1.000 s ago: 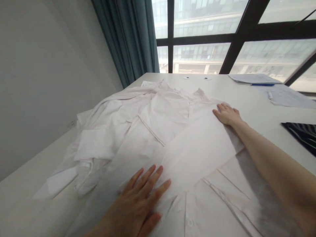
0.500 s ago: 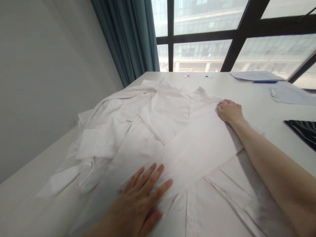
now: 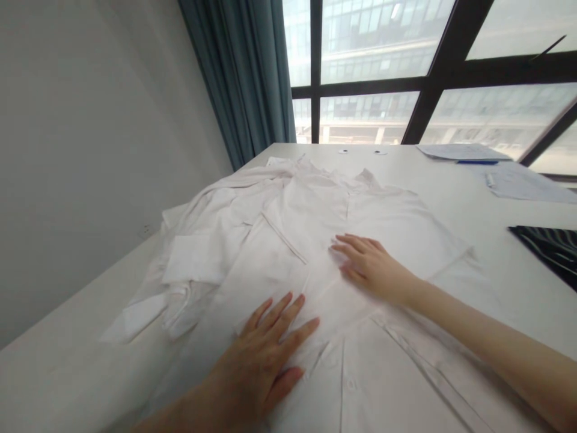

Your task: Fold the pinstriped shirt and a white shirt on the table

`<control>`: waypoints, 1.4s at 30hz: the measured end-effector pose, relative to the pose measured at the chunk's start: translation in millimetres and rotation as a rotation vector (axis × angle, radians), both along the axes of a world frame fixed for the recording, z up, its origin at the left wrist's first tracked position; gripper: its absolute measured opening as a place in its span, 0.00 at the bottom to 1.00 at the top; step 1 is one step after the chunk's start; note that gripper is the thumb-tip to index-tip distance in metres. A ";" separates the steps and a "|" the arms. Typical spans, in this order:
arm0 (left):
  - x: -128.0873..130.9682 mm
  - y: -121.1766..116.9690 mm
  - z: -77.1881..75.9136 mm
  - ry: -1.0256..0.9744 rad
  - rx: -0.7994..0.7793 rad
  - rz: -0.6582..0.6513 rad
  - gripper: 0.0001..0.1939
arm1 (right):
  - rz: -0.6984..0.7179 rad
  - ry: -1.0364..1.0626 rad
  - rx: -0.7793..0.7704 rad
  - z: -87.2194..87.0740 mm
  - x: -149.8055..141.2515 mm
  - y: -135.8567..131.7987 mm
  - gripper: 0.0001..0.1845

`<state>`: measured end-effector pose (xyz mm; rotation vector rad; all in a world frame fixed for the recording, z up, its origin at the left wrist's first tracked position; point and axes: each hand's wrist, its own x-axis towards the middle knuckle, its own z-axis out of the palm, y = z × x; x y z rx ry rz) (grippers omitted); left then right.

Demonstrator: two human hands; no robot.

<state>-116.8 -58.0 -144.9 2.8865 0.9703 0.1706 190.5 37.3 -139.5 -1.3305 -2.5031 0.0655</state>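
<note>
A white shirt (image 3: 387,216) lies spread over the table, its collar toward the window and a buttoned placket running down the near part. One sleeve is laid diagonally across its front. My left hand (image 3: 270,349) rests with spread fingers on the lower front, beside the sleeve's end. On the middle of the sleeve lies my right hand (image 3: 372,264), palm down, its fingers stretched out and slightly apart. More white cloth with a folded cuff (image 3: 192,258) is bunched at the left; whether it belongs to the same shirt, I cannot tell.
The white table (image 3: 469,207) runs up to the window. Papers (image 3: 527,177) and a blue pen (image 3: 476,162) lie at the far right. Dark striped cloth (image 3: 550,243) sits at the right edge. A blue curtain (image 3: 243,78) and a grey wall (image 3: 90,150) stand at the left.
My right hand has moved from the shirt's right shoulder inward and nearer along the sleeve, and its fingers have stretched out. My left hand stays on the lower front. The view has tilted up slightly.
</note>
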 end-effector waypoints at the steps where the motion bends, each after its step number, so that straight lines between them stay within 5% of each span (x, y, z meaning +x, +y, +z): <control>1: -0.1 0.0 -0.3 0.000 0.001 0.000 0.33 | 0.033 -0.006 -0.032 -0.3 -5.1 -13.6 0.23; 5: -0.7 -0.1 -1.1 -0.003 -0.003 0.003 0.33 | -0.030 -0.043 -0.117 -6.3 11.3 -29.9 0.27; 14: -0.4 -0.3 -0.8 0.007 -0.009 0.009 0.33 | -0.514 -0.171 -0.118 -28.2 122.6 21.6 0.34; 18: -0.2 -1.1 0.2 -0.003 -0.007 0.013 0.32 | -0.606 -0.183 -0.092 -30.8 152.5 38.8 0.36; 27: 1.1 -0.3 3.6 -0.013 -0.029 -0.007 0.33 | -0.697 -0.113 -0.055 -27.1 155.3 51.4 0.33; 34: 1.9 1.4 11.3 -0.061 -0.049 -0.038 0.31 | -0.645 -0.005 0.188 -23.0 157.0 44.4 0.27; 38: 3.3 1.7 15.3 -0.075 -0.098 -0.137 0.29 | -0.459 0.037 0.143 -22.1 157.6 43.5 0.24; 42: 2.9 3.4 17.7 -0.063 -0.144 -0.234 0.28 | -0.524 0.018 0.113 -24.7 159.3 44.8 0.23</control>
